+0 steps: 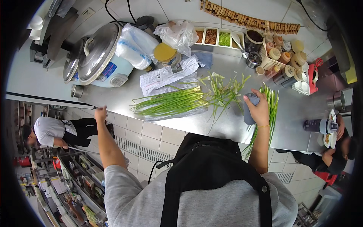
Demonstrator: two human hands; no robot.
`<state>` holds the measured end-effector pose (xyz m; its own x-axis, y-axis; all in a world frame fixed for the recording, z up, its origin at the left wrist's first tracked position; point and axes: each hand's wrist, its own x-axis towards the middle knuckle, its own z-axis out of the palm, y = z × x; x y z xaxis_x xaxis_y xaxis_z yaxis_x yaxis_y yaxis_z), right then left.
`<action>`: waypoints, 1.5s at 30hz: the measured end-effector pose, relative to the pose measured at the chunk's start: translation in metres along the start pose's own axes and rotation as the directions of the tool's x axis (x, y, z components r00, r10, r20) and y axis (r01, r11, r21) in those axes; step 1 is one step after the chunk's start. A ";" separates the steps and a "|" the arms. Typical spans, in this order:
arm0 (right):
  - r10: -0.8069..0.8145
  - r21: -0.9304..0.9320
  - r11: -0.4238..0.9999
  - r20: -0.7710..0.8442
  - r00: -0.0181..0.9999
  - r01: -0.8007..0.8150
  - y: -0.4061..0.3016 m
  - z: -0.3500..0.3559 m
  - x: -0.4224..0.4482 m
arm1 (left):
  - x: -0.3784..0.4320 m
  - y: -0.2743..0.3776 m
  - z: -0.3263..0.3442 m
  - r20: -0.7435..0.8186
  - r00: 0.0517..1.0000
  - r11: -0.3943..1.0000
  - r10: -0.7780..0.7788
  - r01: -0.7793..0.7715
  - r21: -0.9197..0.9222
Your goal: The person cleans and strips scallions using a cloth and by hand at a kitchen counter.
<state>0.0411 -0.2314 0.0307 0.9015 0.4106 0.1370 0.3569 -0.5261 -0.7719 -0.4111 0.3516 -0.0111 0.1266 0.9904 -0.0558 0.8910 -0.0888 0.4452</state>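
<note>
My right hand (259,109) is on a folded grey cloth (249,115), its thumb and fingers curled around the cloth's upper part. Just right of this hand, a bunch of green onions (272,105) lies lengthwise, partly hidden by my forearm, its green ends hanging past the counter's front edge. My left hand (101,114) is off to the left near the counter's front edge, fingers partly curled; whether it holds anything is unclear. Between the hands, a larger pile of green onions (173,100) lies on printed paper (156,79). Loose onion trimmings (224,90) are scattered beside it.
Rice cookers (99,56), plastic bags (132,46) and a yellow-lidded tub (166,55) stand at back left. Food containers (211,37) and a basket of sauce bottles (279,52) line the back. A bottle (319,125) stands right. Two people (54,130) work nearby, one each side.
</note>
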 end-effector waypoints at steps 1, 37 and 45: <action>-0.009 0.043 0.999 0.029 1.000 0.007 0.000 0.002 -0.001 | 0.004 0.006 -0.001 -0.049 0.995 0.996 0.087 -0.088 -0.008; -0.017 0.797 -0.270 0.557 0.830 -0.541 -0.063 0.113 -0.028 | -0.104 0.286 0.268 0.830 -0.081 0.522 0.552 -0.743 -0.419; 0.115 0.774 -0.167 0.631 0.767 -0.611 -0.064 0.138 -0.044 | -0.102 0.283 0.238 0.802 -0.031 0.716 0.597 -0.431 -0.550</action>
<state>-0.0555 -0.1132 -0.0111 0.5783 0.7244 -0.3753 -0.8000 0.4132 -0.4351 -0.0682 0.1998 -0.0920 0.8774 -0.1690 -0.4491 0.3435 -0.4322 0.8338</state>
